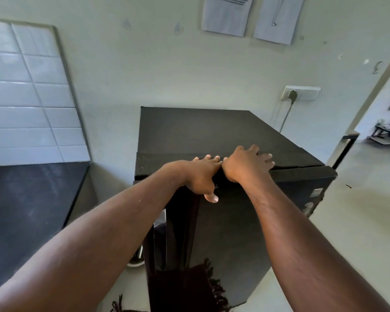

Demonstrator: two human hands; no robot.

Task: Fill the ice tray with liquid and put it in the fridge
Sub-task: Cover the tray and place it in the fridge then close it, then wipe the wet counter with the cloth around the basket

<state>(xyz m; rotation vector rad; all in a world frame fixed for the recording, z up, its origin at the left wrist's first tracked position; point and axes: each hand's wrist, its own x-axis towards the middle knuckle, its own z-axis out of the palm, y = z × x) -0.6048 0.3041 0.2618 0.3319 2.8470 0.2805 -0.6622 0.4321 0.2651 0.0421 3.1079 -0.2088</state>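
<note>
Dark counter (27, 199) at left, white tiles (25, 97) on wall above it; two papers (227, 14) pinned high on pale wall (144, 64); wall socket (301, 93) with plug in, cord hanging down; dark fringed cloth (185, 287) low in centre; pale floor (358, 221) at right; doorway at far right, low rack (386, 134) beyond it, blurred

Both forearms are seen bare, with no sleeves; no rings, watch or gloves are worn on the hands (223, 172).
</note>
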